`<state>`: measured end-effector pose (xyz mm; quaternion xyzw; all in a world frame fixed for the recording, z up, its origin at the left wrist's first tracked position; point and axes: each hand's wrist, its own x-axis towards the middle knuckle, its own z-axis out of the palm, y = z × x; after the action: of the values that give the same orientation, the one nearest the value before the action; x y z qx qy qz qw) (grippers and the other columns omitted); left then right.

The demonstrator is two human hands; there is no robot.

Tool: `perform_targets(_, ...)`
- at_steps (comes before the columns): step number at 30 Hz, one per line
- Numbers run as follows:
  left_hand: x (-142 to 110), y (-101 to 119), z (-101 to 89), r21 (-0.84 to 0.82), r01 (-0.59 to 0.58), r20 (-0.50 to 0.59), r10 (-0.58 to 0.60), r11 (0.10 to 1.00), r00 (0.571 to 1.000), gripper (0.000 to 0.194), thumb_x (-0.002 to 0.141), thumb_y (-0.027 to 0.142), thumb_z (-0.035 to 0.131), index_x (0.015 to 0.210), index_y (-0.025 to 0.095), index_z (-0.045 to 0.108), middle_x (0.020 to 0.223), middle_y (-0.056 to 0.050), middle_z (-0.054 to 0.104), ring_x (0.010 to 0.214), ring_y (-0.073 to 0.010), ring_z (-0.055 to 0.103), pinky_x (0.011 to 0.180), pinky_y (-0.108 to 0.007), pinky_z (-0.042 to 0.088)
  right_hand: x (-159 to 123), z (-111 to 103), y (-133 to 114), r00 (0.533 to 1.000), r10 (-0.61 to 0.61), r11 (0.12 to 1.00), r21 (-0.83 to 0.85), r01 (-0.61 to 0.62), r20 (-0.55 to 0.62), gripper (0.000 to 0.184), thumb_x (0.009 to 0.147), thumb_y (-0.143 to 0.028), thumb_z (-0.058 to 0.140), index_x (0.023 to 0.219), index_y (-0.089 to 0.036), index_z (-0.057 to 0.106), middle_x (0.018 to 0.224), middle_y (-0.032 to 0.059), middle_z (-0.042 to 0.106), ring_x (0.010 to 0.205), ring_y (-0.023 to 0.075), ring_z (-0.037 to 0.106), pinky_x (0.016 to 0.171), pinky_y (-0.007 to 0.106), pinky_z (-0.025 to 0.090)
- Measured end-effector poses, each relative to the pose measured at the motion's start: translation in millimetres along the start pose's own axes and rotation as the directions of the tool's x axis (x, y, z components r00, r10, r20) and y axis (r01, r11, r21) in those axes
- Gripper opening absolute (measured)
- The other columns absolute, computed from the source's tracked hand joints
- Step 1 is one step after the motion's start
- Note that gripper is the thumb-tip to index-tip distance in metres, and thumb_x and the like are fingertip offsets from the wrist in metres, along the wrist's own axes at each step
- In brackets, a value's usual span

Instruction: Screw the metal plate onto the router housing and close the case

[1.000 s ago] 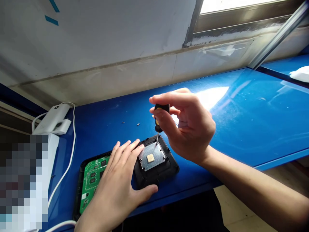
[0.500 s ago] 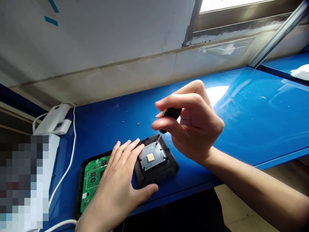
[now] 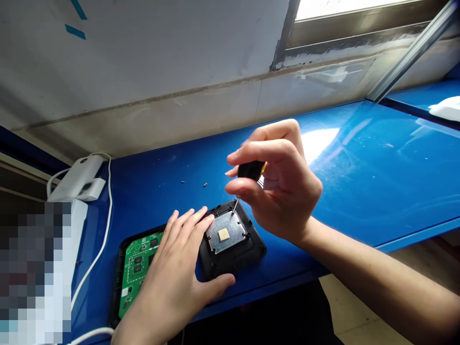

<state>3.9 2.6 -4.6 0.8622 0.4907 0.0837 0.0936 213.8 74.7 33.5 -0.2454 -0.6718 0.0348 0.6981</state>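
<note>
My right hand (image 3: 280, 187) pinches a small black and yellow screwdriver (image 3: 250, 171), tip down on the far corner of a grey metal plate (image 3: 226, 232). The plate has a small tan square in its middle and sits inside a black plastic housing (image 3: 233, 258). My left hand (image 3: 176, 278) lies flat, fingers spread, across the housing and a green circuit board (image 3: 138, 268), pressing them to the blue table (image 3: 359, 191). The fingertips reach the plate's left edge.
Two tiny screws (image 3: 205, 184) lie loose on the table behind the housing. A white adapter (image 3: 77, 179) with a white cable (image 3: 104, 239) sits at the far left. A white object (image 3: 447, 108) rests on the neighbouring blue surface at the right. The table's front edge runs just below the housing.
My right hand has turned the screwdriver handle between its fingers, tilting it and back toward upright, with the tip staying on the same corner. My left hand has not moved.
</note>
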Motion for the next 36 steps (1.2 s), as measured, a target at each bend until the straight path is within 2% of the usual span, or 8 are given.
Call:
perform_targets(3, -0.7, -0.3, 0.1, -0.004, -0.001, -0.001, 0.001, 1.000, 1.000, 0.085, 0.084, 0.057, 0.077, 0.154, 0.031, 0.035, 0.167, -0.008, 0.045, 0.157, -0.0370, 0.034, 0.128, -0.069, 0.023, 0.7, 0.6, -1.7, 1.000, 0.017, 0.998, -0.054, -0.017, 0.000, 0.015, 0.094, -0.026, 0.075, 0.109, -0.027, 0.078, 0.094, 0.0034, 0.065, 0.078, 0.0179, 0.068, 0.066, 0.036, 0.067)
perform_targets(9, -1.8, 0.0, 1.7, -0.029, -0.002, -0.016, 0.001, 1.000, 1.000, 0.083, 0.084, 0.057, 0.077, 0.152, 0.033, 0.037, 0.167, -0.007, 0.046, 0.156, -0.0375, 0.036, 0.128, -0.070, 0.024, -4.9, -0.4, -3.5, 0.992, 0.081, 0.991, 0.095, -0.090, 0.098, 0.038, 0.105, -0.020, 0.041, 0.128, -0.034, 0.067, 0.118, 0.0027, 0.077, 0.091, 0.0220, 0.078, 0.072, 0.040, 0.070)
perform_targets(13, -1.1, 0.6, 0.7, -0.029, 0.005, -0.009, -0.006, 1.000, 1.000, 0.083, 0.083, 0.057, 0.078, 0.152, 0.031, 0.039, 0.163, -0.007, 0.050, 0.155, -0.0372, 0.036, 0.129, -0.068, 0.020, -2.2, -0.6, -0.9, 0.997, 0.027, 0.996, 0.081, -0.033, 0.076, 0.019, 0.099, -0.035, 0.063, 0.115, -0.030, 0.071, 0.110, 0.0068, 0.072, 0.088, 0.0256, 0.074, 0.070, 0.045, 0.070)
perform_targets(16, -1.5, 0.7, -0.6, -0.017, 0.012, 0.001, -0.012, 1.000, 1.000, 0.084, 0.083, 0.058, 0.077, 0.153, 0.031, 0.038, 0.164, -0.007, 0.049, 0.156, -0.0371, 0.035, 0.129, -0.068, 0.021, 1.3, 0.6, -0.2, 0.999, -0.039, 0.998, -0.041, 0.039, 0.005, 0.016, 0.089, -0.031, 0.079, 0.104, -0.029, 0.073, 0.092, 0.0049, 0.065, 0.082, 0.0226, 0.069, 0.068, 0.040, 0.068)
perform_targets(19, -2.0, 0.5, -0.9, -0.008, 0.006, 0.001, -0.006, 1.000, 1.000, 0.084, 0.085, 0.059, 0.076, 0.153, 0.032, 0.035, 0.167, -0.007, 0.046, 0.157, -0.0363, 0.034, 0.128, -0.069, 0.023, 0.7, 0.8, -1.8, 1.000, 0.001, 0.997, -0.082, 0.000, 0.002, 0.016, 0.095, -0.020, 0.070, 0.107, -0.031, 0.074, 0.091, 0.0038, 0.066, 0.078, 0.0195, 0.068, 0.066, 0.036, 0.067)
perform_targets(25, -0.7, -0.4, 0.0, -0.014, 0.007, -0.004, -0.007, 1.000, 1.000, 0.083, 0.084, 0.057, 0.077, 0.152, 0.034, 0.035, 0.167, -0.006, 0.045, 0.156, -0.0373, 0.035, 0.128, -0.069, 0.024, -5.3, -2.2, -4.6, 0.987, 0.134, 0.987, 0.073, -0.141, 0.091, 0.034, 0.106, -0.025, 0.042, 0.126, -0.036, 0.067, 0.112, 0.0024, 0.076, 0.091, 0.0234, 0.076, 0.070, 0.041, 0.070)
perform_targets(31, 1.6, 0.4, -0.2, 0.011, -0.002, 0.009, 0.002, 1.000, 1.000, 0.085, 0.084, 0.057, 0.077, 0.153, 0.031, 0.034, 0.164, -0.009, 0.049, 0.156, -0.0375, 0.035, 0.128, -0.071, 0.022, 0.9, -1.4, -0.5, 0.999, -0.037, 0.999, -0.015, 0.038, 0.026, 0.017, 0.091, -0.035, 0.078, 0.106, -0.028, 0.076, 0.094, 0.0044, 0.066, 0.076, 0.0198, 0.069, 0.065, 0.036, 0.068)
perform_targets(36, -0.1, 0.7, -0.5, 0.017, 0.000, -0.008, 0.000, 1.000, 1.000, 0.085, 0.084, 0.056, 0.078, 0.152, 0.034, 0.032, 0.167, -0.007, 0.046, 0.156, -0.0354, 0.036, 0.127, -0.070, 0.026, -0.9, -0.6, -7.6, 0.990, 0.120, 0.992, -0.057, -0.116, 0.077, 0.027, 0.103, -0.021, 0.056, 0.123, -0.035, 0.068, 0.102, -0.0011, 0.072, 0.086, 0.0177, 0.075, 0.071, 0.035, 0.069)
